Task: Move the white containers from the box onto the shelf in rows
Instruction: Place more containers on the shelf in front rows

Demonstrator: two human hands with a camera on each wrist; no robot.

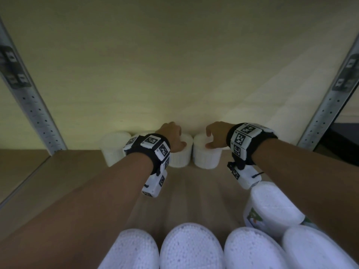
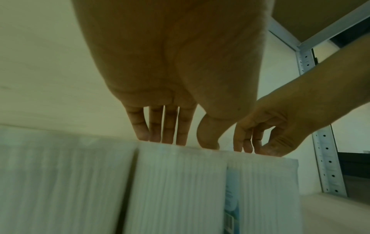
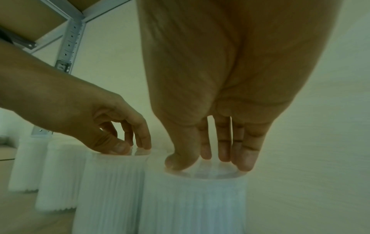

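Against the back wall [image 1: 174, 65] of the shelf [image 1: 58, 171], four white containers are seen in a row, and places are given from that wall. Going from the left, two containers [image 1: 114, 148] already stand close to the wall with no hand on them. Next to them, the third container [image 1: 181, 154] is held from above by the left hand [image 1: 172, 135], whose fingertips [image 2: 156, 134] and thumb are curled down onto its lid rim. Just beside it, nearly touching, the fourth container [image 1: 207, 155] is gripped the same way by the right hand [image 1: 215, 133], its fingers [image 3: 243, 156] bent over the top. Both appear to be set down on the board, so the step in hand is judged to be seating and releasing. It would be done well if each container were nudged flush with its neighbour and level with the first two before the fingers are lifted straight up, so that nothing is dragged out of line. Further from the wall, toward the viewer, more containers [image 1: 190, 247] wait, presumably in the box, which is itself not seen. One container lying on its side [image 1: 272, 206] sits close under the right forearm and could be knocked when that arm is drawn back. Metal uprights [image 1: 38, 117] bound the bay at both sides, well apart from the hands.
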